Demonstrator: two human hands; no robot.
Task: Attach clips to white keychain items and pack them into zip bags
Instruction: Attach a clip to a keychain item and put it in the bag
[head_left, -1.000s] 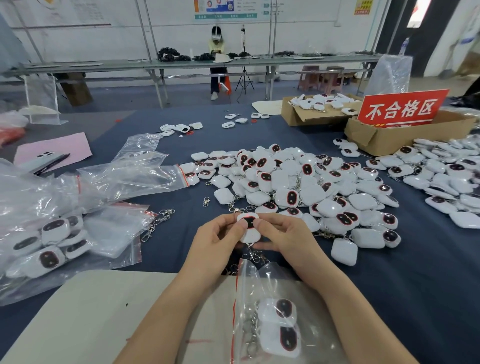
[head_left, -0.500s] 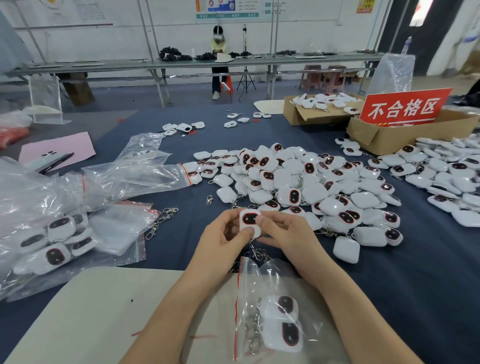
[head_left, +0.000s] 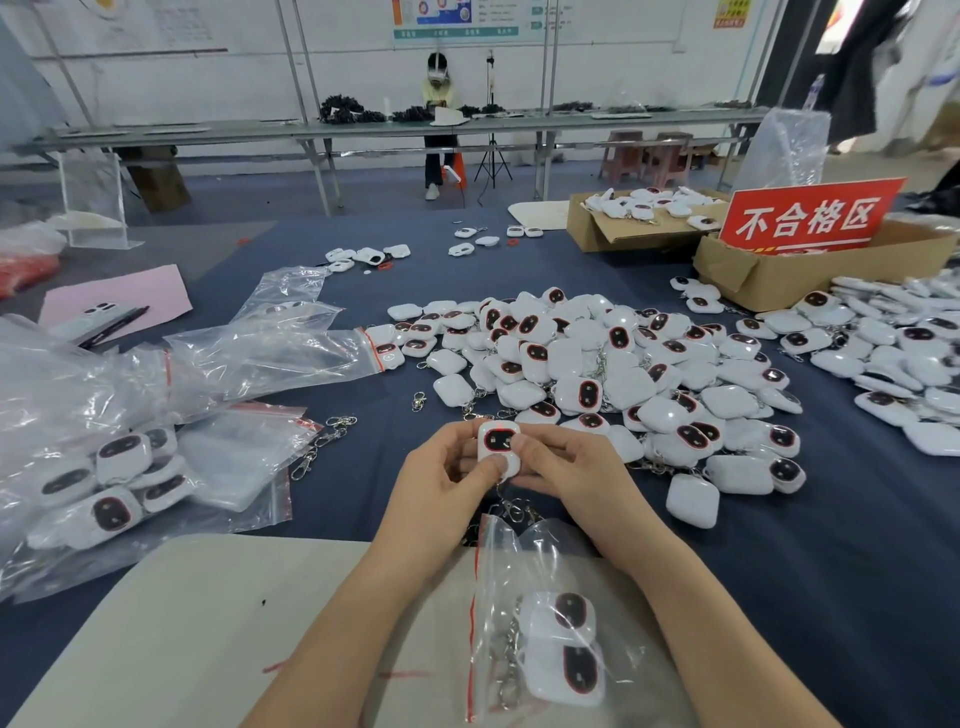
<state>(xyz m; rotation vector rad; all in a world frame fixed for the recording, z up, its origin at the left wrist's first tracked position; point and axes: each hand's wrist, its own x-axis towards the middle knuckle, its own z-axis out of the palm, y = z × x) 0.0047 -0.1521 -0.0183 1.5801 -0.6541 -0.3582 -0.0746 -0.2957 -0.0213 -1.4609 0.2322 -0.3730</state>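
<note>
Here, both hands (head_left: 441, 483) pinching white keychain (head_left: 497, 447), red sign (head_left: 810, 215) reading 不合格区

"What are you holding?"

"A white keychain (head_left: 497, 448), rounded and square, its dark red-rimmed oval facing up. I pinch it between my left hand (head_left: 441, 483) and right hand (head_left: 566, 478), above the cloth. Metal clips (head_left: 514, 512) show just nearer than it; I can't tell whether one is attached."

"And the bag?"

"A clear zip bag (head_left: 498, 571) with a red strip lies nearest me, with two keychains and their clips inside, faces up."

"The rest?"

"A heap of keychains (head_left: 587, 374) lies just beyond my hands, spreading right. Loose clips (head_left: 324, 441) lie to the left, beside filled bags (head_left: 104, 493)."
</note>
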